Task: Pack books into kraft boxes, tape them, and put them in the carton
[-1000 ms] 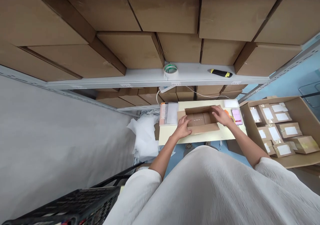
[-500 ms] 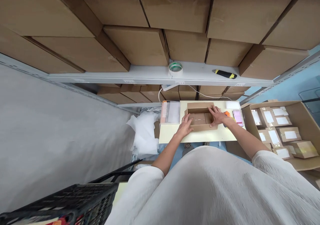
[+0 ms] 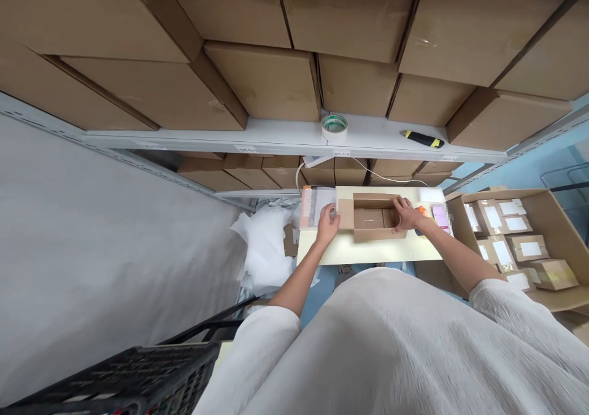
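Cardboard box (image 3: 375,235) on the pale yellow table (image 3: 368,254); clock directions run from the box, 12 = far side. Plain brown, open top, longer side to side than front to back. Inside is bare card, with a thin pale line and a darker fold across the bottom. Side flap (image 3: 346,214) at 9 is folded outward, lighter brown than the interior.

Writing: shelf-edge label (image 3: 341,153) at 11 has dark characters, too small to read reliably. Tape roll (image 3: 334,127) on the shelf (image 3: 285,127), also 11: white with green inner ring, print illegible. Phone (image 3: 440,217) at 3 shows a pinkish screen, text unreadable. Big carton (image 3: 564,234) between 3 and 4 holds small taped boxes (image 3: 531,244) with white labels, too small to read. Printed sheets (image 3: 317,206) at 9, also illegible.

Right hand (image 3: 405,215) grasps the box's 3 o'clock end, fingers at the far part, thumb toward the near edge; forearm comes in from 4. Left hand (image 3: 327,224) is at 9, just beside the flap's outer edge, fingers loosely curved, no grip visible; can't tell if a fingertip touches. Its forearm comes in from between 7 and 8. Both sleeves (image 3: 269,335) white, short.

Further out: black/yellow cutter (image 3: 422,139) at 1, white foam sheeting (image 3: 264,249) between 8 and 9, black crate (image 3: 115,375) at 8.
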`<state>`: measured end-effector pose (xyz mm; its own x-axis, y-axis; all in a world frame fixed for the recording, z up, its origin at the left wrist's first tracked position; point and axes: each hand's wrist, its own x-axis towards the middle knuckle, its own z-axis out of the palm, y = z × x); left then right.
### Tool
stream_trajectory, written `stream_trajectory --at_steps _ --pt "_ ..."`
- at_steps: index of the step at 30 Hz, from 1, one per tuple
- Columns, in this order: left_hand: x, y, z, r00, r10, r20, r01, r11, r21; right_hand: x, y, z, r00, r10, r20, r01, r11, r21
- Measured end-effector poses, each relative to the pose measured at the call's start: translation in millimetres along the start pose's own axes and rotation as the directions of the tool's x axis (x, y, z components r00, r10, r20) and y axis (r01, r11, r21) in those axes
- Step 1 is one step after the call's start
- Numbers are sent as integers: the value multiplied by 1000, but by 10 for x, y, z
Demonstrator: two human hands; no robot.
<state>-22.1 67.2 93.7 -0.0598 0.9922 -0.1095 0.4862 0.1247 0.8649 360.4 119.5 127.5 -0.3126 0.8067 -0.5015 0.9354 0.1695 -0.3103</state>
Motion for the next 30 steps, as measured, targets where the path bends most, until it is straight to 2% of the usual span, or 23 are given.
stream_trajectory --at_steps 3,5,8,11,15,20,24,28,30 --pt "164 -203 -253 982 -163 -93 162 987 -18 -38 -14 15 1000 12 -1 -12 1000 -8" --pt "270 -368 -405 957 -264 -119 270 962 39 -69 -31 15 1000 13 -6 -13 1000 -12" --pt "412 -626 -556 893 -426 -146 447 880 164 -113 -60 1 1000 15 -11 -15 1000 -12" --pt "530 -827 -586 822 -549 -155 570 783 251 -139 -78 -19 1000 29 0 -29 999 -21" --pt "631 -934 -495 785 -599 -156 615 726 306 -152 -79 -39 999 32 18 -31 999 -45" --pt "653 -932 -350 766 -609 -206 641 697 321 -161 -109 -64 999 46 22 -45 997 -58" --pt "656 -921 -314 754 -615 -231 656 683 322 -169 -150 -81 997 61 40 -59 997 -51" --pt "687 -922 -351 757 -610 -234 651 678 342 -180 -168 -87 997 61 45 -59 997 -39" --pt "702 -923 -371 799 -572 -184 596 716 364 -184 -174 -86 997 68 48 -66 997 -40"
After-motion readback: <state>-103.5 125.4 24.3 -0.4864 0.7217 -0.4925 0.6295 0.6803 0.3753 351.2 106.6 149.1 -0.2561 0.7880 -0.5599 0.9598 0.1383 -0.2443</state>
